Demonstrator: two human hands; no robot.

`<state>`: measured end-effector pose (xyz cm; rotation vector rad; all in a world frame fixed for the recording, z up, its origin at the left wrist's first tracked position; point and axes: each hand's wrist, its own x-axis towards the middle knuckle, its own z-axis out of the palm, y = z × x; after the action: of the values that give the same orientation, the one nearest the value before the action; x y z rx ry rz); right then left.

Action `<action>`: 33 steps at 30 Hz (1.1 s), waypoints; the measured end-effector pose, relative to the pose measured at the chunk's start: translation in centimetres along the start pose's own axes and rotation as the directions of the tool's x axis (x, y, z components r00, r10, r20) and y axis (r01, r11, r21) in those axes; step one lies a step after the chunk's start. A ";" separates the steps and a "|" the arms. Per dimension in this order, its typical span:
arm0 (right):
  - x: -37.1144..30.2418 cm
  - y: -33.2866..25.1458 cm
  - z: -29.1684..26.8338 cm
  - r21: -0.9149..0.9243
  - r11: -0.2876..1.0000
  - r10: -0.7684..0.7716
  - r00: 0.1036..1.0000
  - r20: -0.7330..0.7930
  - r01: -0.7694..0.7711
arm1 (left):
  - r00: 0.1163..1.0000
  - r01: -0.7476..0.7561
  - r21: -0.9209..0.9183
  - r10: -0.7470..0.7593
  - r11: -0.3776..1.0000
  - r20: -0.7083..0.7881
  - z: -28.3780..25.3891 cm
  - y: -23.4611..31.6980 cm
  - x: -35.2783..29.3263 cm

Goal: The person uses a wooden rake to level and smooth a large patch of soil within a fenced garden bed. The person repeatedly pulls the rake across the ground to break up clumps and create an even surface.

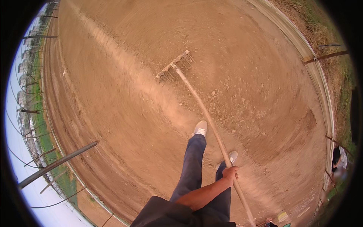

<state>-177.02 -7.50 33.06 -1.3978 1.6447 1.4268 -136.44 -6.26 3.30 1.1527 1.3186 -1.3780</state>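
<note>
Looking down past the wearer's own body, a fisheye view shows a long-handled rake with a pale wooden shaft and a wide, soil-crusted head (206, 111) lying diagonally across brown, bare earth (124, 140). The head is at upper centre, its row of tines turned to the right and toward the ground; whether they dig in, I cannot tell. The shaft bends (the lens curves straight edges) down to the lower right and leaves the picture at the bottom.

The person's bare left hand (230, 173) is wrapped around the shaft in its lower half, fingers curled closely about the wood. The forearm reaches up to it from a dark sleeve. The right hand cannot be made out, so I cannot tell its state.

Two light-coloured lace-up shoes (200, 128) show below dark blue trousers (193, 166). The left foot is ahead, just beside the shaft; the shaft crosses over the right one. A paler, powdery strip of soil (140, 79) runs from the upper left toward the left foot, and small crumbly clods (234, 102) lie right of the shaft. A grey metal pole (58, 165) juts in at left; a pale, curving border strip (319, 77) edges the ground at right.
</note>
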 end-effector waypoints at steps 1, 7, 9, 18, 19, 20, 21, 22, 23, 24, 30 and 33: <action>0.5 0.6 0.3 -0.016 1.000 -0.004 1.000 0.002 0.004 | 1.000 -0.008 0.011 0.008 1.000 -0.010 -0.1 0.1 0.0; 6.6 -6.1 3.9 0.002 0.946 -0.324 0.946 0.017 0.324 | 0.986 -0.167 0.008 0.167 0.986 -0.026 -2.3 8.3 2.5; 7.3 -14.8 4.8 -0.110 0.977 -0.184 0.983 -0.020 0.181 | 0.949 -0.284 0.109 0.296 0.953 -0.112 -3.1 14.9 3.2; -0.5 -47.6 -5.6 0.447 0.852 -0.468 0.776 0.422 0.272 | 0.689 -0.644 0.194 0.671 0.740 -0.273 -7.1 41.0 1.2; -1.4 -49.0 -6.9 0.455 0.886 -0.384 0.702 0.600 0.096 | 0.666 -0.663 0.208 0.693 0.719 -0.276 -7.5 42.4 0.5; -1.4 -48.8 -6.7 0.479 0.867 -0.418 0.721 0.553 0.135 | 0.645 -0.682 0.221 0.715 0.698 -0.270 -7.5 43.0 0.0; -1.3 -47.7 -6.3 0.500 0.849 -0.445 0.739 0.506 0.168 | 0.658 -0.669 0.252 0.715 0.700 -0.238 -7.4 42.4 -0.4; -0.8 -46.2 -6.0 0.522 0.829 -0.466 0.761 0.451 0.198 | 0.676 -0.654 0.284 0.710 0.701 -0.197 -6.5 41.1 -0.2; -0.4 -44.4 -5.5 0.500 0.820 -0.493 0.787 0.372 0.278 | 0.692 -0.641 0.316 0.704 0.700 -0.156 -5.6 39.7 -0.1; 0.2 -42.4 -5.0 0.467 0.804 -0.533 0.795 0.291 0.369 | 0.679 -0.632 0.361 0.715 0.686 -0.169 -5.4 38.8 0.1; 4.5 -27.1 -3.9 0.333 0.824 -0.508 0.857 0.081 0.457 | 0.754 -0.530 0.399 0.631 0.748 -0.181 -1.2 28.0 2.8; 7.5 -18.3 -2.4 0.287 0.831 -0.495 0.869 -0.012 0.478 | 0.734 -0.575 0.347 0.654 0.741 -0.181 -0.1 18.5 5.7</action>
<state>-161.92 -10.45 20.42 -1.4505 1.2605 0.8930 -119.27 -6.99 -5.65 1.8445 0.8015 -0.9096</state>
